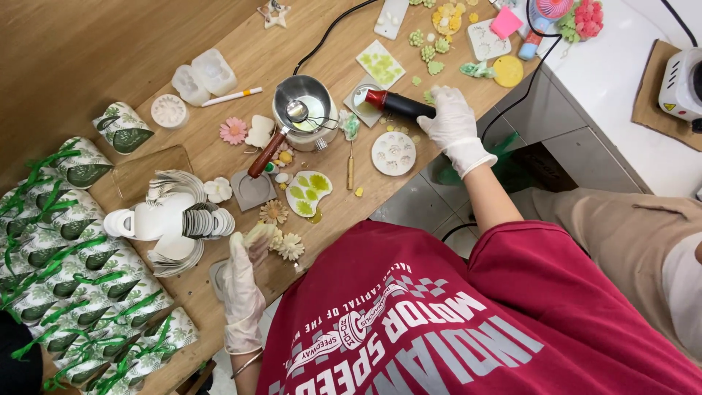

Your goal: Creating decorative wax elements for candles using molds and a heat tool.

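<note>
My right hand (455,126), in a white glove, grips a black tool with a red tip (397,104). The tip points at a small square mould (363,99) next to a metal melting pot (306,110) with a spoon in it. My left hand (243,281), also gloved, is at the table's near edge. Its fingertips pinch a small pale yellow-green piece (260,234) beside cream flower shapes (287,244). A round white mould (393,153) lies just below the tool.
A wooden-handled ladle (265,156) leans at the pot. A leaf-shaped palette (308,193), a pink flower (233,131), stacked white discs (191,219) and many leaf-print packets (69,256) cover the left. More moulds and coloured flowers (447,17) lie far right; a cable (330,29) crosses the table.
</note>
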